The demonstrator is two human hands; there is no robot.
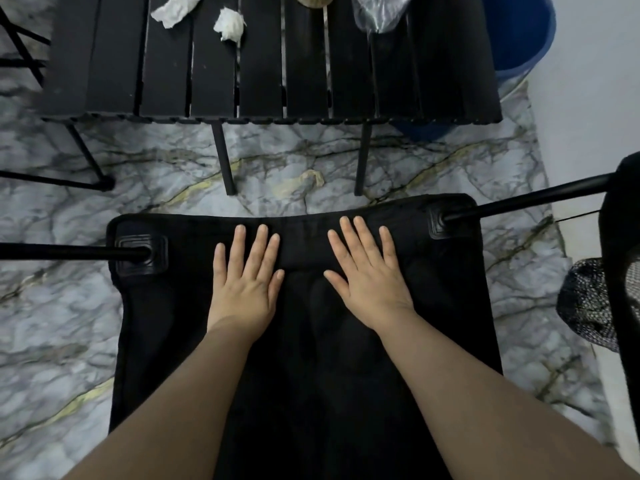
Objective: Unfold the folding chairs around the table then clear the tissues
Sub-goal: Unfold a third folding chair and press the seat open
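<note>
**Mia:** Two bare arms are reaching down from close by. What is the biggest thing they are touching?

**Ben:** They are touching the black chair seat (194,323). It is lying stretched out flat over the marble floor (52,306), and black poles are poking into its two front corners.

**Mia:** What is sitting past the chair?

**Ben:** The black counter (114,64) made of slats is standing just past it. A blue bin (519,32) is peeking out beside the counter's right end.

**Mia:** What are the hands doing?

**Ben:** The left hand (247,289) and the right hand (370,282) are lying palm down on the cloth, side by side near the front edge. The fingers (261,244) are spreading out flat and are gripping nothing.

**Mia:** Where are the tissues?

**Ben:** One flat tissue (173,10) and one tissue ball (229,23) are sitting near each other on the counter's far left part, well apart from the hands.
</note>
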